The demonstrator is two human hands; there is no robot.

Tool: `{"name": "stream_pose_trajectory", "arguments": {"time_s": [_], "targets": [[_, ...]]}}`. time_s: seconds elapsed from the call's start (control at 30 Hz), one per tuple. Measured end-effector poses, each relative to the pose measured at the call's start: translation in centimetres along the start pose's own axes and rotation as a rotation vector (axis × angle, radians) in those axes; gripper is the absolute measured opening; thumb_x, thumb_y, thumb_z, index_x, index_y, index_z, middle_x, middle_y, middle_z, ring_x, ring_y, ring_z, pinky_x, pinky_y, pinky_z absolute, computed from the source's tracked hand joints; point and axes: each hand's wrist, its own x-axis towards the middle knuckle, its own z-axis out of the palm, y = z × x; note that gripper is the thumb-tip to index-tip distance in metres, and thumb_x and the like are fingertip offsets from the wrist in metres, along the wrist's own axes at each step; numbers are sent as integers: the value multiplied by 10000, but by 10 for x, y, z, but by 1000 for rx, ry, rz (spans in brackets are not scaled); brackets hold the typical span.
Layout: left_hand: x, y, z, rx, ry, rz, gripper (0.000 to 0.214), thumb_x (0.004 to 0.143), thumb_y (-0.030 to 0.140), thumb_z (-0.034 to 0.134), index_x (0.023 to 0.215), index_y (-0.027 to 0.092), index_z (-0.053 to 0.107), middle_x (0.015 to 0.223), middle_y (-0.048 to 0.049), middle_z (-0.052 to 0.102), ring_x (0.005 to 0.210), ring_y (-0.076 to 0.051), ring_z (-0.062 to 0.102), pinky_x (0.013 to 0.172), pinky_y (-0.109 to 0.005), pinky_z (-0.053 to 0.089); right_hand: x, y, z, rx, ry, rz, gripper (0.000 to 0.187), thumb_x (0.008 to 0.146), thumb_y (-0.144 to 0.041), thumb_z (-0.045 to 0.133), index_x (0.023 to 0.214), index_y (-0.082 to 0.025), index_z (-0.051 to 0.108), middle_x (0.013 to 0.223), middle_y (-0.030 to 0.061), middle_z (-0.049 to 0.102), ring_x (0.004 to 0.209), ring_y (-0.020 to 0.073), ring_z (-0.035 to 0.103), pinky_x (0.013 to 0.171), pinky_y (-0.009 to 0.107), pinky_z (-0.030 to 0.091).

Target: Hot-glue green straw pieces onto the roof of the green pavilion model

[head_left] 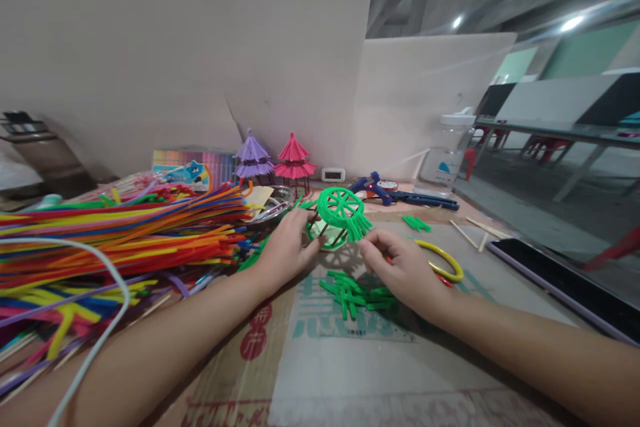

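Note:
My left hand (287,247) is closed round the side of a small green pavilion frame (341,207), made of pipe cleaners with thin brown posts. Its upper ring is spoked like a wheel, and a fringe of short green strips hangs from the near right edge. At that fringe my right hand (403,263) is pinched; whatever its fingertips hold is hidden. Below the frame lies a loose pile of short green pipe cleaner pieces (353,293). Beside my right hand, partly behind it, are yellow-handled scissors (453,270).
Bundled colourful pipe cleaners (125,233) spread across the left. Purple (253,157) and pink (294,157) model pavilions stand behind, near a blue glue gun (373,187) and a clear bottle (443,153). A phone (570,287) lies right; a white cable (113,267) crosses the left foreground.

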Motion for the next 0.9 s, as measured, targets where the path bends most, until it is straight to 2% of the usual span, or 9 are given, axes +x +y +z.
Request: {"name": "stream_pose_trajectory", "arguments": {"time_s": [0.53, 0.9], "targets": [[1, 3, -2, 3, 6, 6, 257, 888, 309, 619, 1093, 178, 536, 1079, -87, 617, 1064, -252, 580, 930, -400, 493, 0, 5, 3, 45, -66, 70, 258, 928, -366, 487, 724, -211, 513, 615, -34, 496, 557, 121, 475, 519, 239, 369], [0, 2, 0, 7, 3, -5, 247, 880, 298, 631, 1074, 187, 526, 1063, -76, 606, 1046, -245, 577, 922, -389, 491, 2, -3, 2, 118, -66, 135, 293, 916, -367, 479, 662, -220, 474, 552, -41, 486, 509, 114, 461, 480, 229, 353]]}}
